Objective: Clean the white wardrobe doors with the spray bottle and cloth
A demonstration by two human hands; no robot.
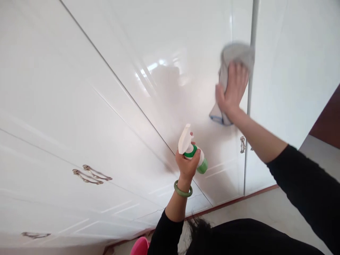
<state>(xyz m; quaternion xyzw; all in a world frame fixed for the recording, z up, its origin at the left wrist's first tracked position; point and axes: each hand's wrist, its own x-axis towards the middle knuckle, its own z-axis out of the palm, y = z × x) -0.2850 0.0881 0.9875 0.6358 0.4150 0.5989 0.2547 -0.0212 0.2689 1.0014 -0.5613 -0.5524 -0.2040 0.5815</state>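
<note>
My right hand [231,91] presses a grey cloth [233,58] flat against a glossy white wardrobe door [186,46], fingers stretched over the cloth. Lower down, my left hand [186,163] is wrapped round the neck of a spray bottle [191,150] with a white trigger head and green body. The nozzle points up toward the door. A green bangle [182,191] circles my left wrist. Both arms wear black sleeves.
Several white wardrobe doors fill the view, with metal handles at the left [91,174] and beside the door gap [242,144]. A reddish skirting strip [239,200] runs along the bottom. Pale floor [265,209] lies below, with a pink slipper [140,246].
</note>
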